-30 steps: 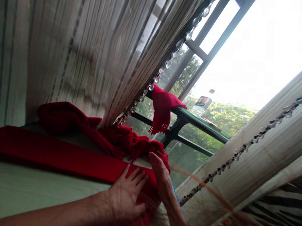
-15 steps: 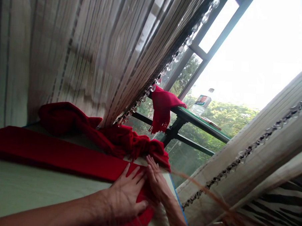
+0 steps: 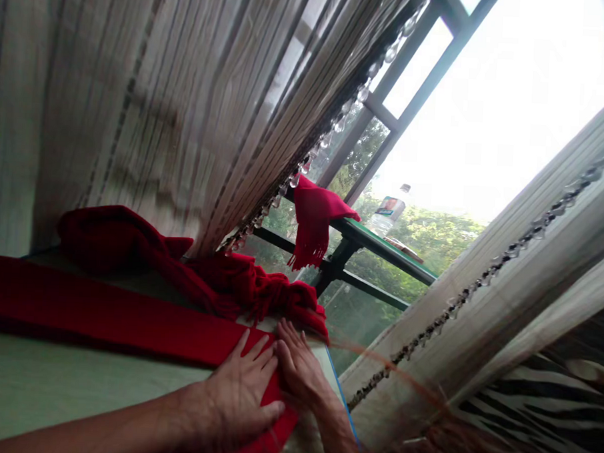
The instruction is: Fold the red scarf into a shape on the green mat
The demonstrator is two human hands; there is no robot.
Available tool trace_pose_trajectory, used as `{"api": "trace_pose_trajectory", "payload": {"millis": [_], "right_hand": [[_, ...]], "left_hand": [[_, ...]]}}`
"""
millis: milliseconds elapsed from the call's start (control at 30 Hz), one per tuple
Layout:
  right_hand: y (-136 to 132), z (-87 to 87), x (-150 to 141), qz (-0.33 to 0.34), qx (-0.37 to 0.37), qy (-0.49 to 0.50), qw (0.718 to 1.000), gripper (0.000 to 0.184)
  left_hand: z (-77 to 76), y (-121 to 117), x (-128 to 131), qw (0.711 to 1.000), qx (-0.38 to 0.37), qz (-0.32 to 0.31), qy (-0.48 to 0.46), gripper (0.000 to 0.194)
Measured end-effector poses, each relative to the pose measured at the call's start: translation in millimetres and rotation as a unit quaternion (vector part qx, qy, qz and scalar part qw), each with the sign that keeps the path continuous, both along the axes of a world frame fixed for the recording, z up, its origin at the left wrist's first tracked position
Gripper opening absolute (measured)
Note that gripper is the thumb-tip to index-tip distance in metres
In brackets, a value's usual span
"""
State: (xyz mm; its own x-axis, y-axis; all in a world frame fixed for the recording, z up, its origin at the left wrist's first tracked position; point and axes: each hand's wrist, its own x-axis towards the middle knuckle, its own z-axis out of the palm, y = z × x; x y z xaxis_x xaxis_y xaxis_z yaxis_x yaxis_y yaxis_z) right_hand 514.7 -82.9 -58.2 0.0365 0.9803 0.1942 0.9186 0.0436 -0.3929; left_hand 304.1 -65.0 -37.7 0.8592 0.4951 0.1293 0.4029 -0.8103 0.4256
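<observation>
A red cloth (image 3: 102,314), which looks like a scarf, lies in a long flat fold across the pale tabletop; its near end turns down toward me. My left hand (image 3: 242,387) rests palm down on this end, fingers spread. Close beside it on the right, my right hand (image 3: 303,370) presses against the cloth's edge with its fingers stretched out. The hands are almost touching, and they cover part of the cloth. Just beyond them a second red scarf (image 3: 259,285) with fringe lies bunched up along the far side of the table.
Pale striped curtains (image 3: 117,111) with bead trim hang behind the table and at the right. Outside them, a red fringed scarf (image 3: 312,220) drapes over a green ledge (image 3: 396,247) that holds a plastic bottle (image 3: 390,210). Zebra-striped fabric (image 3: 549,397) is at the lower right.
The whole view has shifted, so the scene sits slightly farther left. My right hand has slid a little nearer to me along the cloth; both hands stay on it.
</observation>
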Motion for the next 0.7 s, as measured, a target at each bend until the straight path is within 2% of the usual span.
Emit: {"api": "trace_pose_trajectory", "payload": {"millis": [100,233,433,567,700], "right_hand": [[3.3,-1.5,4.2,-0.020,-0.027,-0.001,0.999,0.058],[4.1,-2.0,20.0,-0.061,-0.022,0.005,0.998,0.063],[-1.4,-2.3,7.0,-0.017,0.004,-0.011,1.000,0.061],[2.6,-11.5,4.7,-0.037,-0.007,-0.034,0.999,0.059],[5.8,-10.8,8.5,-0.050,0.014,-0.029,0.998,0.058]], "left_hand": [[-0.8,-0.2,1.0,1.000,0.003,0.006,0.014,0.080],[-5.8,0.8,0.6,1.000,0.008,-0.001,0.007,0.082],[-4.6,1.6,-2.0,1.000,-0.008,0.001,-0.018,0.081],[0.9,3.0,-2.3,1.000,-0.023,-0.006,0.004,0.081],[-5.5,9.9,1.9,1.000,-0.019,-0.012,0.020,0.085]]}}
